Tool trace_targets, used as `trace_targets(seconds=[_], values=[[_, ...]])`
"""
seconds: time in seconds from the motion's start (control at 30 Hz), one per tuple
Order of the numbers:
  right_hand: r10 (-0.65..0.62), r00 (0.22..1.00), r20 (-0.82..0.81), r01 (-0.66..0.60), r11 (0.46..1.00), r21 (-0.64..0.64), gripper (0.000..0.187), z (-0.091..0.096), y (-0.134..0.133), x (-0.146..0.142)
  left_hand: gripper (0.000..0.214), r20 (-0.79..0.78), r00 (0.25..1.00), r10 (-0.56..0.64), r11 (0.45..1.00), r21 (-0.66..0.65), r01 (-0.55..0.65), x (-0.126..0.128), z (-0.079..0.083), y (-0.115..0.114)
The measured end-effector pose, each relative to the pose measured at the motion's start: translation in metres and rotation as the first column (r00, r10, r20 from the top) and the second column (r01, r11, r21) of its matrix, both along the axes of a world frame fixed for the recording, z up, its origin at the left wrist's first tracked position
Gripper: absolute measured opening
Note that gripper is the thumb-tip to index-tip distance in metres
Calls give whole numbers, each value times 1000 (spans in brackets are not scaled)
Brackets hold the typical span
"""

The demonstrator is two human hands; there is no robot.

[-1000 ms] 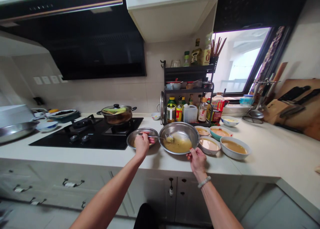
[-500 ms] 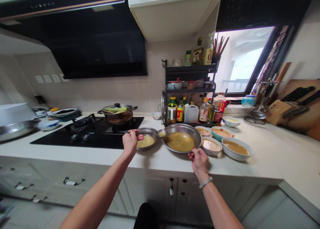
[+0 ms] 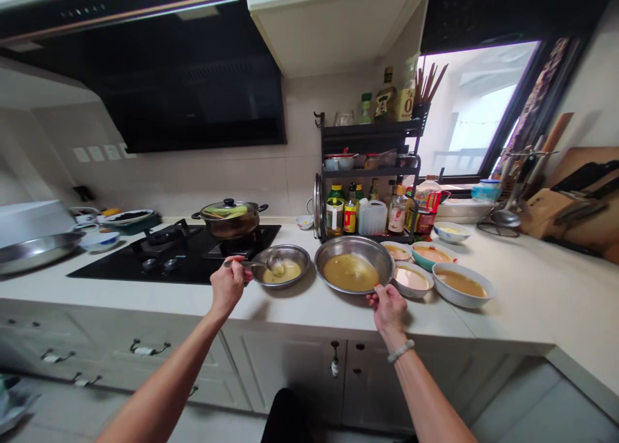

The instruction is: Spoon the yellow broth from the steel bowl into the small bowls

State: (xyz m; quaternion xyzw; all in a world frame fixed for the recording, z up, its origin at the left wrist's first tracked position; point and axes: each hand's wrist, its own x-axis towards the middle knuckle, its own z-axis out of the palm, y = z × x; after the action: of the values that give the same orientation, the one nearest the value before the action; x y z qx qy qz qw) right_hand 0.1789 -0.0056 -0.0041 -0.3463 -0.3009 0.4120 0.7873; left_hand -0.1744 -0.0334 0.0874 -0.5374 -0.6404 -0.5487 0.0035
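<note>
My left hand (image 3: pixel 229 283) is closed round the handle of a metal ladle (image 3: pixel 275 266), whose bowl dips into the smaller steel basin (image 3: pixel 304 272). Pale yellowish liquid (image 3: pixel 287 273) lies in that basin. To its right stands a larger steel basin (image 3: pixel 389 262) with yellow-brown liquid (image 3: pixel 349 272); its near right rim is pinched between the thumb and fingers of my right hand (image 3: pixel 389 306). Both basins rest on the counter, slightly apart. Beside my right hand is a white bowl (image 3: pixel 420 291) of pinkish liquid.
Further right stand a large white bowl (image 3: pixel 464 299) of brown liquid and a green bowl (image 3: pixel 425 262). Behind is a black rack (image 3: pixel 372 172) of bottles. A lidded pot (image 3: pixel 232 224) sits on the black gas hob (image 3: pixel 120 270). A knife block (image 3: pixel 541 214) stands at right.
My left hand has moved left and down, bringing the ladle from the larger basin's left rim into the smaller basin. My right hand stays on the larger basin's rim.
</note>
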Motion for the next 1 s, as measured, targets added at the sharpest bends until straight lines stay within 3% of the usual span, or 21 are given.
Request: trace_targets(seconds=[0.1, 0.2, 0.3, 0.4, 0.47, 0.6, 0.7, 0.77, 0.87, 1.0], values=[[1, 1000, -1, -1, 1000, 6, 33, 0, 0, 0, 30, -209, 978, -20, 997, 67, 35, 2, -6, -3], [-3, 1000, 4, 3, 1000, 6, 32, 1, -1, 0, 29, -264, 965, -13, 988, 148, 54, 12, -3, -6], [-7, 1000, 7, 7, 1000, -1, 33, 1, -1, 0, 31, -83, 995, -59, 977, 200, 75, 29, 7, -9], [3, 1000, 11, -3, 1000, -1, 34, 1, -1, 0, 32, 163, 968, -189, 958, 247, 145, 50, 14, -11], [8, 1000, 16, -8, 1000, -1, 35, 0, -1, 0, 31, 186, 945, -268, 943, 250, 218, 66, 13, -11], [11, 999, 33, -11, 1000, 11, 36, -1, 0, 0, 30, 48, 925, -378, 913, 186, 363, 95, 2, -8], [15, 999, 42, -16, 1000, 25, 36, -1, 0, -1, 27, -160, 905, -393, 901, 127, 414, 114, -8, -5], [17, 999, 46, -18, 1000, 26, 36, -1, -1, -1, 27, -212, 883, -418, 894, 75, 441, 123, -11, -3], [15, 998, 64, -16, 1000, 23, 35, -1, -1, -1, 30, -101, 890, -445, 894, 15, 449, 129, -12, 3], [24, 996, 84, -25, 1000, 18, 35, -2, 0, -2, 32, 257, 880, -398, 913, 14, 409, 124, -9, 14]])
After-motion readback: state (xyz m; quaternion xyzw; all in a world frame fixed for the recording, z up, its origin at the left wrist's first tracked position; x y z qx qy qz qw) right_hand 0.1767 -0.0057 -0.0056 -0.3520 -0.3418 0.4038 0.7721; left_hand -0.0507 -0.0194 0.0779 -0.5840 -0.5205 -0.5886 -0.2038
